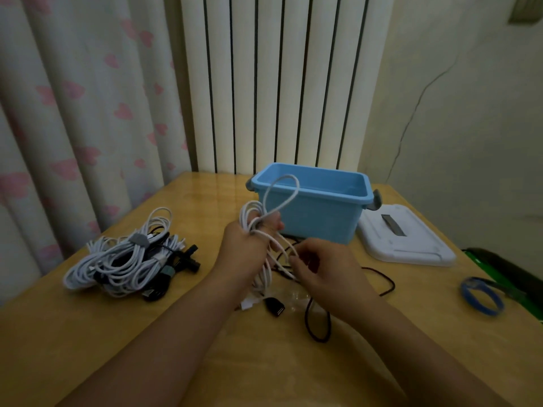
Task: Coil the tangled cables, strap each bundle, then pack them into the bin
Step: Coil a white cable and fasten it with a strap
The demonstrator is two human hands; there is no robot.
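Nearest on the yellowish wooden desk [123, 333] there's a thin black cable [318, 324] looping around loose, with a black plug end [275, 307] lying just in front of the hands. The left hand [249, 248] has its fingers curled round a white coiled cable [266, 230], gripping the bundle about in the middle, so one loop sticks up in front of the bin and the rest hangs down toward the desk. The right hand [326, 270] is just beside it, fingers bent and pinching a strand of that same white cable at the near right of the coil. Over to the left sits a messy pile of white and black cables [129, 257], with what looks like a grey strap [138, 239] round part of it. Far right near the desk edge is a blue band-like ring [482, 296]. Further back stands the open light blue plastic bin [320, 212], and its flat white lid [411, 239] lies just to the right of it.
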